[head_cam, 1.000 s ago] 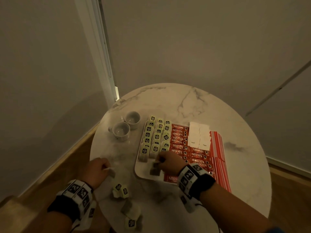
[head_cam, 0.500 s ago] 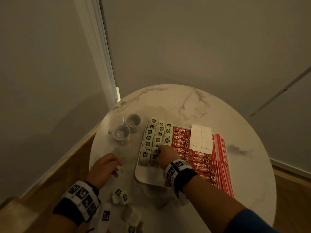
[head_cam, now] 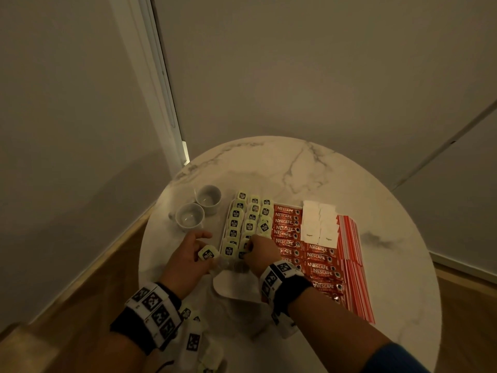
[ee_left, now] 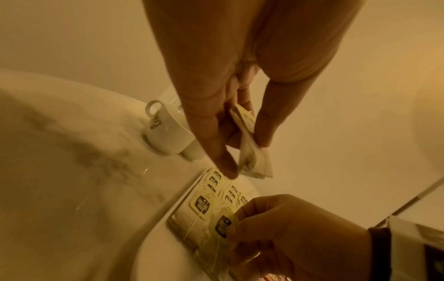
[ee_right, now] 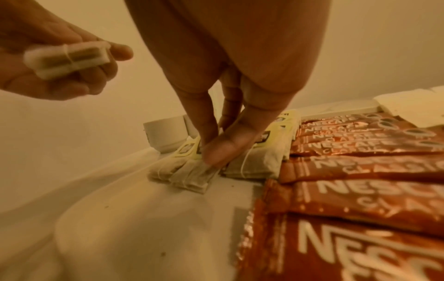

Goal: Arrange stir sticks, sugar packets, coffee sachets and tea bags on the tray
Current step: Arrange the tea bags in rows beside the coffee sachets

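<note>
Right hand [head_cam: 262, 253] is down on the white rectangular tray [head_cam: 236, 288], thumb and fingers pinching the nearest tea bag in the middle row [ee_right: 192, 176], its pale yellow tag [ee_left: 222, 226] standing up against the knuckles. Left hand [head_cam: 188, 255] hovers just off the tray's 9 o'clock edge — its grip is closed on a spare tea bag [head_cam: 207, 253], tag facing up in the head view, the paper pouch hanging between thumb and fingers at the left wrist. On the tray the rows of tagged tea bags [head_cam: 250, 219] fill the left side; next come the red coffee sachets [head_cam: 314, 262], then the white sugar packets [head_cam: 320, 224] at 1 o'clock, and the red-and-white striped stir sticks [head_cam: 352, 262] along the 3 o'clock edge. More loose tea bags [head_cam: 193, 337] lie on the round marble counter [head_cam: 390, 211] at 7 o'clock, by the left wrist. Two small white cups [head_cam: 199, 211] stand side by side at 10 o'clock — close to the tray, not on it.
</note>
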The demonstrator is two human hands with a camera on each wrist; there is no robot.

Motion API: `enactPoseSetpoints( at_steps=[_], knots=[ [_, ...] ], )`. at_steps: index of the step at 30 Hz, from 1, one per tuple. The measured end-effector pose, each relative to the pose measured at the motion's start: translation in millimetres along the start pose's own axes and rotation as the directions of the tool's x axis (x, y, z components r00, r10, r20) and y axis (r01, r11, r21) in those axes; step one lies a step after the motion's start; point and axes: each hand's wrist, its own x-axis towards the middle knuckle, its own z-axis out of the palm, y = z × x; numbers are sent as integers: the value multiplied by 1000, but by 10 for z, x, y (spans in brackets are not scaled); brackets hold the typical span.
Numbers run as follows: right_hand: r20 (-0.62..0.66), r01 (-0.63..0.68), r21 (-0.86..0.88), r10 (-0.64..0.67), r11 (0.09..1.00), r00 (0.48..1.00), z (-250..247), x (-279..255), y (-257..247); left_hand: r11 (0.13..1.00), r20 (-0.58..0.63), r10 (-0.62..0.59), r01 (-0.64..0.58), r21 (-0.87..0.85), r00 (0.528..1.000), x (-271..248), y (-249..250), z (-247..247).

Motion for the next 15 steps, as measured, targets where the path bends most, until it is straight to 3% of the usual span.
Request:
enactPoseSetpoints(
  at_steps=[5, 8, 11, 13, 15],
  knots=[
    [-56, 14, 22, -13, 1000, 998, -60, -38, -29, 993, -15, 87, -85, 82, 996, 28, 31, 77],
    [-98, 108, 203, -90, 973, 991, -227, -155, -86, 978, 10, 157, -157, 141, 987, 19, 98, 110],
    [88, 112, 556, -193, 823, 977, -439, -358, -200, 967, 76, 209, -218, 135, 975, 7, 182, 148],
    [144, 150, 551, -271, 821, 952, -499, -443, -218, 960, 133, 225, -243, 141, 965, 7, 221, 181],
    [108, 208, 502, -300, 840, 948, -505, -485, -198, 953, 174, 224, -253, 166, 959, -11, 245, 229]
  ],
)
